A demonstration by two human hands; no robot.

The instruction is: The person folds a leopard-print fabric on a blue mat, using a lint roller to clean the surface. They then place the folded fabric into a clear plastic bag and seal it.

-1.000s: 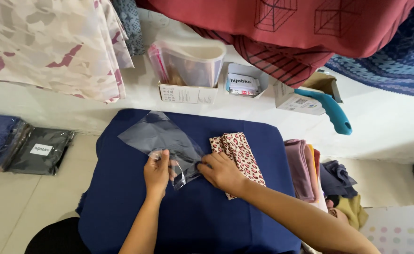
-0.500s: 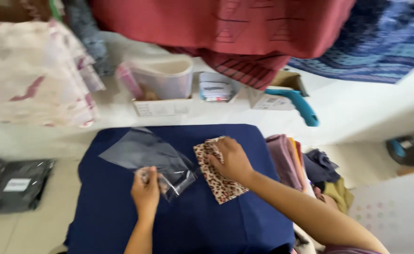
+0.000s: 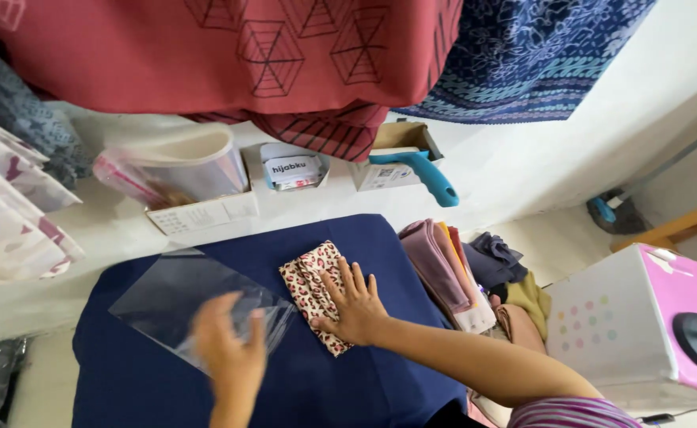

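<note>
A person's right hand (image 3: 354,305) lies flat, fingers spread, on a folded leopard-print cloth (image 3: 314,297) near the middle of the navy-covered surface (image 3: 380,380). The cloth's long axis runs slantwise from the surface's far edge toward the near right corner. The left hand (image 3: 229,349), blurred, rests on the near edge of a clear plastic bag (image 3: 194,305); whether it pinches the film cannot be told. The bag lies just left of the cloth, nearly touching it, its long axis slanting toward the far left corner. The cloth sits directly under the right hand, the nearer of the two. Folded fabrics (image 3: 443,269) are stacked beyond the right edge.
</note>
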